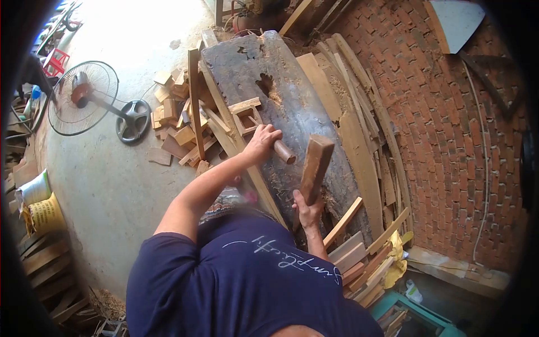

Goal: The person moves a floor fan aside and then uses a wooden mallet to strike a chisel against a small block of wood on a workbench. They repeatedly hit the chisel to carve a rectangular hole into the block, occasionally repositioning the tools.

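In the head view, taking twelve o'clock as the top edge, the left hand [260, 146] is over the surface [306, 104], its fingers curled snugly round a chisel-like tool [285, 153] with no visible gap. The rounded handle sticks out toward four o'clock, and a thin part runs toward eleven, ending at or just beside a small wooden frame [245, 105]; whether the tip touches it is too small to tell. The grip probably leaves the handle's butt bare so that it can take a blow, while the fingers keep the tool at its slant.

The right hand [310, 213], at about five o'clock of the left, has its fingers wrapped round the lower part of a squared wooden bat [318, 165]. The thick end points toward twelve to one, apart from the handle in this view. Holding it low presumably puts the weight at the far end for swinging.

The frame lies at the surface's edge, beside a long plank [252, 174], perhaps to be within easy reach. Toward ten o'clock of the left hand, offcuts [182, 135] are heaped on the floor [112, 185]; toward three, long boards [353, 129] lie along the surface's far side.
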A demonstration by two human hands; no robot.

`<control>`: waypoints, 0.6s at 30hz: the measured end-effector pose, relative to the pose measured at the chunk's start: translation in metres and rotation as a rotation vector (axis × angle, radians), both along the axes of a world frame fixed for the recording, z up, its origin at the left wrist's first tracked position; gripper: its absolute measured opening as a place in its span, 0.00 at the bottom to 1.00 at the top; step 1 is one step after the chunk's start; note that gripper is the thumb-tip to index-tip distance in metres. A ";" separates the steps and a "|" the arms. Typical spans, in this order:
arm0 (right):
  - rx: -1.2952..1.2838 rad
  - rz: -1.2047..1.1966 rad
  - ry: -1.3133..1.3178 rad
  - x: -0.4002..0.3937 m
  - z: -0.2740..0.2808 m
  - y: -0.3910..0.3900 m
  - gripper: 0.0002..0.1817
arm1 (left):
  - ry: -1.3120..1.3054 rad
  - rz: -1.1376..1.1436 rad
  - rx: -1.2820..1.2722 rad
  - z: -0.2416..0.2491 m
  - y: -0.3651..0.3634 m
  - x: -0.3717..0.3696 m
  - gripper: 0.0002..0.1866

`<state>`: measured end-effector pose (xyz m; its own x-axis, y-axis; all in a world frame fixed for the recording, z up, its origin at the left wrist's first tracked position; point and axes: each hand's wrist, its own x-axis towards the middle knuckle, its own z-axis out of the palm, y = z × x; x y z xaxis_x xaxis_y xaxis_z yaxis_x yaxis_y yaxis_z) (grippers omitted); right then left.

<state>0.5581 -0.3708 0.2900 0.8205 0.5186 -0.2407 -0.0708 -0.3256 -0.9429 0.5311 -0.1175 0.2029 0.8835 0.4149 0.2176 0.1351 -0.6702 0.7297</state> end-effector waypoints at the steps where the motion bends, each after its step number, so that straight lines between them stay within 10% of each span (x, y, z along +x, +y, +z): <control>1: 0.047 -0.018 -0.018 -0.003 0.008 -0.002 0.15 | -0.012 -0.010 0.017 0.001 0.000 0.000 0.19; 6: 0.062 0.088 -0.404 0.001 -0.028 -0.034 0.15 | -0.040 -0.007 -0.050 -0.015 0.002 -0.004 0.19; 11: -0.172 0.058 0.013 -0.006 -0.024 0.011 0.20 | -0.093 -0.032 -0.033 -0.015 0.001 -0.009 0.18; 18: 0.067 0.061 -0.192 -0.017 -0.021 0.007 0.19 | -0.051 -0.056 -0.025 -0.030 0.000 -0.012 0.18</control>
